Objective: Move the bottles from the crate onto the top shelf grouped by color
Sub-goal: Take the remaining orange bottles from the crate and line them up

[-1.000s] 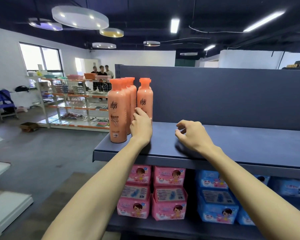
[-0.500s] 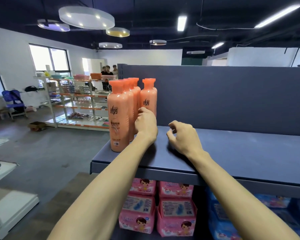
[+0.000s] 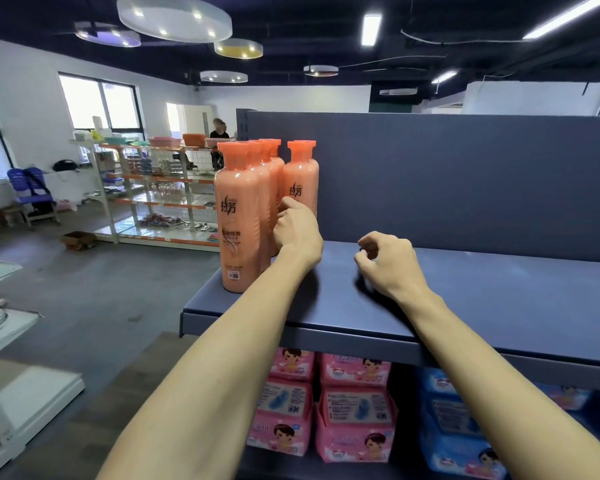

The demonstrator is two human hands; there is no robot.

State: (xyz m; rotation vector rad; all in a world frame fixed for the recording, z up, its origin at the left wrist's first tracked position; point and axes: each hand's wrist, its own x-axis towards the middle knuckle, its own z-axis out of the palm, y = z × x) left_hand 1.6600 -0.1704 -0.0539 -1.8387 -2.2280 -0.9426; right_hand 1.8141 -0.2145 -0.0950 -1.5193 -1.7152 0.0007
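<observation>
Several orange bottles [image 3: 238, 220] stand in a row at the left end of the dark blue top shelf [image 3: 482, 292]. One more orange bottle [image 3: 302, 178] stands just right of the row, against the back panel. My left hand [image 3: 297, 230] is between that bottle and the row, and a raised finger touches the single bottle's lower side; it grips nothing. Over the bare shelf to the right, my right hand [image 3: 385, 261] hovers with loosely curled fingers and holds nothing. The crate is out of view.
Pink packs [image 3: 354, 420] and blue packs [image 3: 458, 434] fill the shelf below. The blue back panel [image 3: 465, 181] closes off the top shelf behind. An open floor, a white rack [image 3: 146, 188] of goods and people lie far to the left.
The view has shifted slightly. My left hand has stayed at the single bottle, its finger now raised higher on it. My right hand has drifted a little right, fingers still curled.
</observation>
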